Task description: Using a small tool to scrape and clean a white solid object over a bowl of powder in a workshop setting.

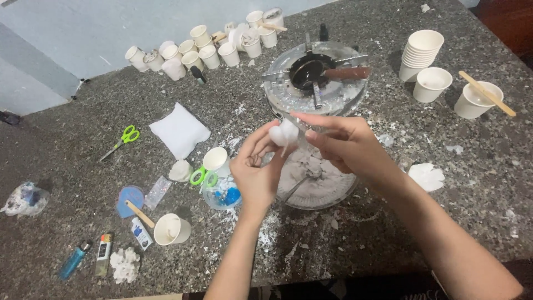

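Forearms, nearest the camera: both rise from the lower edge to meet above a clear bowl (316, 183) of grey-white powder.

Left hand (256, 169): fingers curled up around a small white moulded piece (283, 133), held in the air above the bowl's rim.

Right hand (340, 141): fingers pinched narrow on a thin clear sliver or tool, its tip against the white piece; what it is cannot be told.

Step in hand, as a judgement: trimming or cleaning the cast piece over the bowl. The next move would call for a steady left grip and light pressure from the right, since the piece looks brittle.

Behind the hands: round gas burner (315, 78) carrying a small dark pan with a brown handle.

Packages and labelled items, by place:
- Front left: blue lighter (74, 260); beside it a slim dark lighter (103, 254) with a bright printed label; a small white tube (141, 233) with blue marking.
- Left centre: white pillow-shaped packet (179, 131); small clear sachet (157, 192); round blue card (129, 200).
- Far left: crumpled clear bag (25, 199).

Other: green scissors (121, 141); stack of white paper cups (420, 54) at upper right; cluster of cups (205, 47) along the far edge; cup with wooden stick (477, 100) at right.
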